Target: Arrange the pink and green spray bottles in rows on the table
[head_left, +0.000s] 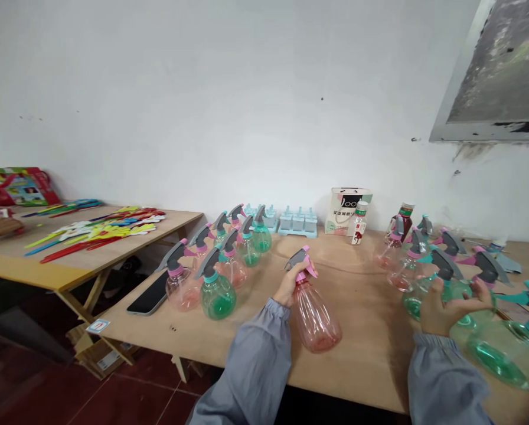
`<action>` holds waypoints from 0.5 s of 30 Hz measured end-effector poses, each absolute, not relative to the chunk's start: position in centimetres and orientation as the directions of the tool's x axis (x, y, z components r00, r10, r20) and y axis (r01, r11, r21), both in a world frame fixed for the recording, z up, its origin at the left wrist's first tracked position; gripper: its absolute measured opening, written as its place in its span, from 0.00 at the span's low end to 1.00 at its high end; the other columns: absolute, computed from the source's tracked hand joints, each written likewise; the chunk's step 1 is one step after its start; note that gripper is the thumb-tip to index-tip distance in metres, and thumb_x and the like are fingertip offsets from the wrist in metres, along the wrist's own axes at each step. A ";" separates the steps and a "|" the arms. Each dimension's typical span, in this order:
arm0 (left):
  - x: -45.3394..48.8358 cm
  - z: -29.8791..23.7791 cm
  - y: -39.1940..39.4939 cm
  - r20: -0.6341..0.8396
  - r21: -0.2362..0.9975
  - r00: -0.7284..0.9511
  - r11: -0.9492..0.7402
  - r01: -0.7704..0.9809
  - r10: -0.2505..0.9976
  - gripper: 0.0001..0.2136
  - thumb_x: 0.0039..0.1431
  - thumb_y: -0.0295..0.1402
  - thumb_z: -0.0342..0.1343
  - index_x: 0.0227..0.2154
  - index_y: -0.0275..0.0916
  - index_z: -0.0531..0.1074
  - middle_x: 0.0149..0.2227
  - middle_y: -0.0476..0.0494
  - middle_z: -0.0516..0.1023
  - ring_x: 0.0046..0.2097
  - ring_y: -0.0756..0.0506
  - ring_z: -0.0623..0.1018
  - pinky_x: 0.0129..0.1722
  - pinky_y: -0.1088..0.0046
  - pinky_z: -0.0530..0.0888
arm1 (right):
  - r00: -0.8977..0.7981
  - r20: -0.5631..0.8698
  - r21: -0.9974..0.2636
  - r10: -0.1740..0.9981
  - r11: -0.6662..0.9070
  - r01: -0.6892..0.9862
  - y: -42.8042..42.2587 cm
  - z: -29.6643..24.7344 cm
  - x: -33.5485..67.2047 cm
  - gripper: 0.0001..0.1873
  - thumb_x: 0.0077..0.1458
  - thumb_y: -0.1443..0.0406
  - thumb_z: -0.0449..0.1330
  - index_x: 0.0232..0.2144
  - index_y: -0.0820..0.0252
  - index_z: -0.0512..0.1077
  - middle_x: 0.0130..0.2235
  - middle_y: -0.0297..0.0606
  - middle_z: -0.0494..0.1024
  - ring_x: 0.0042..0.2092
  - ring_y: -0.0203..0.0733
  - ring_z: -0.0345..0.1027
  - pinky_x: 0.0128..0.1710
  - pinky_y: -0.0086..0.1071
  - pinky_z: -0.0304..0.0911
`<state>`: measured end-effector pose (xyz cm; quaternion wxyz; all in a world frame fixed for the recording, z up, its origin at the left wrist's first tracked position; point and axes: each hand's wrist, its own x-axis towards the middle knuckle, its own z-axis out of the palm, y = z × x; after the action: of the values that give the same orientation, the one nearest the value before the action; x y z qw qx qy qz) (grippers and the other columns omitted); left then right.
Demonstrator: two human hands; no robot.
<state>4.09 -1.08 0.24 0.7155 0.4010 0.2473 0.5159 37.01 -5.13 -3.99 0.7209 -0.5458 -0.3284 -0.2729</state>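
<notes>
My left hand (pixel 290 285) is wrapped round the neck of a pink see-through spray bottle (pixel 316 321), which leans over the table with its grey and pink trigger head up. My right hand (pixel 444 310) has its fingers spread and holds nothing that I can see. It is among several pink and green spray bottles at the right, close to a green spray bottle (pixel 497 357) that is partly cut off by the frame's edge. Another group stands left of my left hand, with a green spray bottle (pixel 219 298) and a pink spray bottle (pixel 183 289) at its front.
A phone (pixel 149 293) lies by the table's left edge. Against the wall stand light blue ice-pop molds (pixel 297 222), a paper bag (pixel 339 217) and a white drink bottle (pixel 357 227). On the left table (pixel 20 268) lie colourful hand-shaped items (pixel 109 229); another person's hand (pixel 1 226) shows there.
</notes>
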 end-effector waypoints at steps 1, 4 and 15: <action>4.2 0.3 -1.2 0.045 0.838 0.331 0.145 -0.527 0.943 0.17 0.41 0.45 0.69 0.26 0.36 0.74 0.28 0.46 0.80 0.26 0.53 0.72 0.22 0.81 0.63 | 0.641 0.767 -0.615 -0.012 0.267 0.741 -5.0 -4.2 37.1 0.34 0.46 0.59 0.60 0.54 0.56 0.53 0.56 0.51 0.59 0.62 0.63 0.56 0.61 0.61 0.54; 4.4 0.4 -1.3 0.072 0.849 0.345 0.124 -0.514 0.936 0.18 0.38 0.45 0.70 0.26 0.36 0.75 0.27 0.46 0.79 0.25 0.53 0.70 0.21 0.80 0.62 | 0.653 0.757 -0.630 0.028 0.299 0.717 -4.6 -4.5 37.6 0.32 0.48 0.59 0.60 0.53 0.59 0.55 0.56 0.53 0.60 0.64 0.61 0.56 0.64 0.58 0.52; 4.4 0.5 -1.5 0.096 0.856 0.332 0.092 -0.508 0.938 0.22 0.40 0.49 0.68 0.34 0.36 0.78 0.30 0.44 0.80 0.28 0.51 0.74 0.24 0.78 0.65 | 0.688 0.724 -0.675 0.048 0.253 0.693 -3.8 -5.4 39.4 0.31 0.44 0.56 0.61 0.49 0.57 0.55 0.54 0.52 0.62 0.60 0.59 0.60 0.62 0.55 0.55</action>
<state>4.37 -1.47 0.52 0.6950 0.4278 0.2513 0.5204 39.40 -3.76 -5.37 0.7215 -0.5688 -0.3256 -0.2234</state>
